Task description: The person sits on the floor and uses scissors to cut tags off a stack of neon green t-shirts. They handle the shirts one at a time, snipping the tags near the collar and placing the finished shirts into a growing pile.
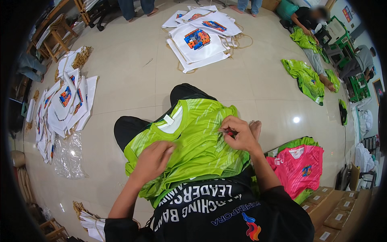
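Note:
A lime-green jersey (199, 133) with a white inner neck lies spread over my lap, its collar pointing away from me. In my right hand (240, 133) is a small red-handled tool (230, 132) with a thin metal tip, probably thread snips. That tip is at the jersey's right side, near the sleeve. My left hand (155, 158) is over the jersey's left front with its fingers curled. It is blurred, and its fingertips are partly hidden, so I cannot tell whether it pinches the cloth.
White printed drawstring bags (199, 39) are piled ahead on the tiled floor, with more bags (65, 99) at left beside clear plastic (69, 155). A pink jersey (305, 169) tops green ones at right, near cardboard boxes (335, 217). A seated person (305, 22) handles green garments.

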{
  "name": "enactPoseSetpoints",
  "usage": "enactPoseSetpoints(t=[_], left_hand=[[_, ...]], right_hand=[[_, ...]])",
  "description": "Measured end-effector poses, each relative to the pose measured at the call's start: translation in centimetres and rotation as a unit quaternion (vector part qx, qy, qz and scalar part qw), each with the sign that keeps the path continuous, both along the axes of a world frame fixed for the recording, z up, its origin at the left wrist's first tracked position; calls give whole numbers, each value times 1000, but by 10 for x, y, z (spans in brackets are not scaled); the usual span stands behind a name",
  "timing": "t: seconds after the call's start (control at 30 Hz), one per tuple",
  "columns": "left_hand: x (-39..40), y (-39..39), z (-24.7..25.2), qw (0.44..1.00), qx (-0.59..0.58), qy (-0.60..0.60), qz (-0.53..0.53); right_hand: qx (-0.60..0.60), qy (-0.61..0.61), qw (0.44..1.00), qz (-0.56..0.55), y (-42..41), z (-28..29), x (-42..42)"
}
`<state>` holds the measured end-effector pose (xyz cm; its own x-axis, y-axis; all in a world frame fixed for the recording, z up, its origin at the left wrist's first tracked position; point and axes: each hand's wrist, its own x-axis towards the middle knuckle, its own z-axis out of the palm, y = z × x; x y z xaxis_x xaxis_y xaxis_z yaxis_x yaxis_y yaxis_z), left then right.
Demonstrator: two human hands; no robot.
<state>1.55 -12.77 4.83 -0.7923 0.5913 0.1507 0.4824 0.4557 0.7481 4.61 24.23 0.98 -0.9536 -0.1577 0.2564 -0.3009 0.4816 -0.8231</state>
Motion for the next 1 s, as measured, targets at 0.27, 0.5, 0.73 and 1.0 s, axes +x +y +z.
enactPoseSetpoints(t=[0.27,0.5,0.73,1.0], left_hand=[[-36,109,-10,987,86,-114,-67],[-41,114,-20,990,80,-92,-75],[-34,116,-25,980,103,-170,-18],[-33,117,-23,985,100,-136,-28]], right_hand=[[-62,-90,993,-55,-17,8,10],[-93,-120,987,-52,-14,10,12],[-34,-137,990,-20,-13,34,9],[93,-115,989,29,-11,46,-5]])
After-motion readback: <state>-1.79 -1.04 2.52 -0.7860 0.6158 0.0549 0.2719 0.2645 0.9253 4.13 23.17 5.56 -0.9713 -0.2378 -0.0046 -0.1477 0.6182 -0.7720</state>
